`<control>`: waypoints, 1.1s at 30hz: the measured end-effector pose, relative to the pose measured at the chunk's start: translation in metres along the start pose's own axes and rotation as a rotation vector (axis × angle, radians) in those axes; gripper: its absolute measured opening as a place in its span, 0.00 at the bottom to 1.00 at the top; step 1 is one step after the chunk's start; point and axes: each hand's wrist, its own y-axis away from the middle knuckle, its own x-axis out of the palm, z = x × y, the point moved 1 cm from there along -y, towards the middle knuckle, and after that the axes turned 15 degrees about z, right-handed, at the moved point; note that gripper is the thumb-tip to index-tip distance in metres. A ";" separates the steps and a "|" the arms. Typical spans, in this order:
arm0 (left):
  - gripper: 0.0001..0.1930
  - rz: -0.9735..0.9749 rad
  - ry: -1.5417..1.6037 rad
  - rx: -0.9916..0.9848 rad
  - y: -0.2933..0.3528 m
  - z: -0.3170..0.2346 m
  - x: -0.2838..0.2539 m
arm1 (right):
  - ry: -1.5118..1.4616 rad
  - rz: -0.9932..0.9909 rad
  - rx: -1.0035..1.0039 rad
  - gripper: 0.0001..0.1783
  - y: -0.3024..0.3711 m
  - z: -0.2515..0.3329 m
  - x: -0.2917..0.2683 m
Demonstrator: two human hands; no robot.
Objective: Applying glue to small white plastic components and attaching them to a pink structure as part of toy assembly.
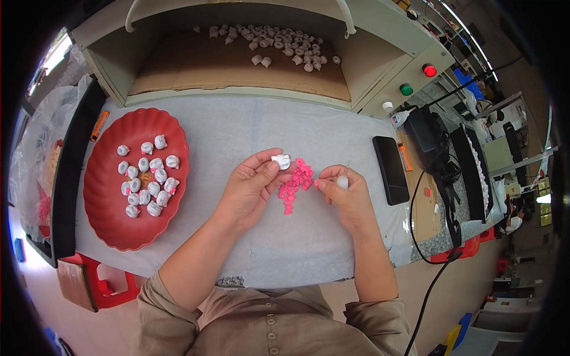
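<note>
Between thumb and fingers, my left hand [252, 187] pinches a small white rounded piece [281, 161] with dark marks on it. My right hand [350, 202] is closed, with a tiny pink piece [317, 184] at its thumb and fingertip. A small white thing [342, 182], perhaps a bottle or cap, shows within the same hand; most of it is hidden by the fingers. A loose pile of small pink pieces [295, 185] lies on the table between both hands. Left of them, a red scalloped tray [110, 210] holds several white pieces [155, 164], some with pink showing.
Many white pieces [285, 41] sit inside an open-fronted box [237, 71] with red and green buttons at the far side. A black phone [390, 170], an orange-wrapped stick [405, 157] and black cables [454, 202] are at right. A black bin [71, 178] stands at left.
</note>
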 end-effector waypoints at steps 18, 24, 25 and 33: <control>0.11 0.117 -0.322 -0.083 0.005 0.014 0.011 | -0.264 -0.048 -0.108 0.05 0.003 -0.014 0.025; 0.10 0.099 -0.339 -0.074 0.005 0.015 0.010 | -0.256 -0.037 -0.113 0.05 0.002 -0.017 0.026; 0.10 0.105 -0.348 -0.069 0.005 0.015 0.011 | -0.256 -0.038 -0.113 0.05 0.002 -0.016 0.026; 0.09 0.112 -0.408 -0.064 0.006 0.015 0.010 | -0.264 -0.051 -0.089 0.06 0.001 -0.015 0.029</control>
